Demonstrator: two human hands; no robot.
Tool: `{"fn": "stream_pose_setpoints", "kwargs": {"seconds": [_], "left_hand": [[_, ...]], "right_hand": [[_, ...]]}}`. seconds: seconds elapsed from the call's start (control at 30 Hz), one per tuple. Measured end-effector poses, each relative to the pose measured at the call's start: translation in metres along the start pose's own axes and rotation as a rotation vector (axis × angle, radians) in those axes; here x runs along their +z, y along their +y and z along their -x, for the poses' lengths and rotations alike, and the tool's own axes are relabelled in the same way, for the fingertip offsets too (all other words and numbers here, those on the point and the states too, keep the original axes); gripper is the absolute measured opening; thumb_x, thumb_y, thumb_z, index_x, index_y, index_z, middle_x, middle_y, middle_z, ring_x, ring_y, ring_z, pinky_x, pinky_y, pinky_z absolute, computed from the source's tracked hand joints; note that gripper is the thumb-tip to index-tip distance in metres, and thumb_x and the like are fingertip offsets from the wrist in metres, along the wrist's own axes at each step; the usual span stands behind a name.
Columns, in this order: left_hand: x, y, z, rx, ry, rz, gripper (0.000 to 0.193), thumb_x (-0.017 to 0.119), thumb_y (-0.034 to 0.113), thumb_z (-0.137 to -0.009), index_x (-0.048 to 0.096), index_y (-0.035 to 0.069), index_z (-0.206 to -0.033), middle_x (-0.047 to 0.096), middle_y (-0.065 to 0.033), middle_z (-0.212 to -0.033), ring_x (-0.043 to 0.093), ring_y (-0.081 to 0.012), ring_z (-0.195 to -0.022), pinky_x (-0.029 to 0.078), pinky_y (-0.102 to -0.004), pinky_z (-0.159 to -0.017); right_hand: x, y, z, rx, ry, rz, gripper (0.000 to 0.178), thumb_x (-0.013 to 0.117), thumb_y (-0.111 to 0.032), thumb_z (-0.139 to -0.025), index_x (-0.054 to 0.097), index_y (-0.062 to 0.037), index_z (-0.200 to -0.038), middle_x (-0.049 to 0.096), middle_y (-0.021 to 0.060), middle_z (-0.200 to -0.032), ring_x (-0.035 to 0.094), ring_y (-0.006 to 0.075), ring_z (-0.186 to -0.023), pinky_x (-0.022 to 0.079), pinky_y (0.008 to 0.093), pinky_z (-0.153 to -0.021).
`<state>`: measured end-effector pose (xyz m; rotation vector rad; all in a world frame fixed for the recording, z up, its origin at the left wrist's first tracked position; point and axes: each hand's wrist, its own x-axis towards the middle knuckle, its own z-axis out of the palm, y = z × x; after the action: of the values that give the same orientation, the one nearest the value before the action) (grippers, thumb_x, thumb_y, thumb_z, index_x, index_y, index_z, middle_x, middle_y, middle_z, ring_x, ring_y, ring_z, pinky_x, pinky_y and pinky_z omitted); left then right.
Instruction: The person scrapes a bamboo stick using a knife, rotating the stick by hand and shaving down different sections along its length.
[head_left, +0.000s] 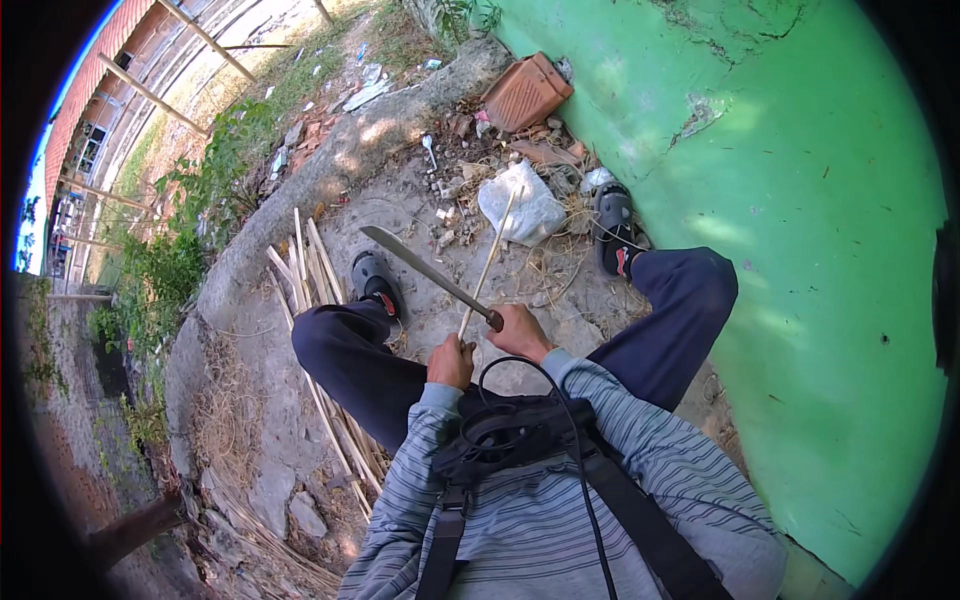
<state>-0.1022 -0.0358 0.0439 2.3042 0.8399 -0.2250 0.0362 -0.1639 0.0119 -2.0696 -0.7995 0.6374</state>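
My right hand [519, 331] is closed round the handle of a machete [425, 270], whose long dark blade slants away to the far left. A thin pale bamboo strip [487, 262] rises from the fist of my left hand [451, 362], its far end over a whitish block [522, 204] on the ground. Blade and strip cross just beyond my hands; whether they touch I cannot tell. More bamboo strips [312, 262] lie in a loose bundle beside and beneath my left leg.
A green wall [800, 270] runs along my right, close to my knee. By its foot lies a reddish-brown ribbed tile-like piece [527, 92] among rubble and shavings. A rough concrete edge [250, 215] curves round the left, with green plants [165, 260] beyond it. Black cables hang before my chest.
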Motion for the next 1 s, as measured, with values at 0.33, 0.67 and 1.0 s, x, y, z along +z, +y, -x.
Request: {"fn": "stream_pose_setpoints", "kwargs": {"seconds": [0.33,0.67,1.0], "left_hand": [[-0.013,0.001,-0.012,-0.002,-0.133,0.142,0.043,0.074,0.034,-0.089,0.056,-0.003,-0.077,0.061,-0.0206,-0.067,0.059,-0.0403,-0.061,0.044,-0.0516,-0.062],[0.008,-0.011,-0.031,-0.016,-0.258,0.208,0.047,0.076,0.040,-0.087,0.052,0.003,-0.070,0.046,-0.0049,-0.060,0.042,-0.0173,-0.058,0.038,-0.0420,-0.057],[0.007,-0.017,-0.015,-0.066,-0.320,0.238,0.042,0.079,0.031,-0.086,0.053,0.001,-0.072,0.052,-0.0078,-0.061,0.049,-0.0195,-0.058,0.043,-0.0425,-0.058]], "right_hand": [[-0.016,-0.005,-0.018,0.070,0.053,0.074,0.016,0.070,-0.019,-0.072,0.065,-0.0053,-0.079,0.066,0.0197,-0.073,0.067,0.0425,-0.075,0.052,0.0499,-0.067],[0.001,-0.009,0.006,0.043,-0.082,0.141,0.019,0.075,-0.022,-0.073,0.066,-0.0076,-0.081,0.068,0.0192,-0.078,0.068,0.0429,-0.081,0.054,0.0515,-0.070],[-0.007,0.022,-0.024,0.201,0.079,0.082,0.017,0.067,-0.017,-0.075,0.069,-0.0049,-0.086,0.068,0.0216,-0.076,0.067,0.0433,-0.074,0.053,0.0503,-0.067]]}}
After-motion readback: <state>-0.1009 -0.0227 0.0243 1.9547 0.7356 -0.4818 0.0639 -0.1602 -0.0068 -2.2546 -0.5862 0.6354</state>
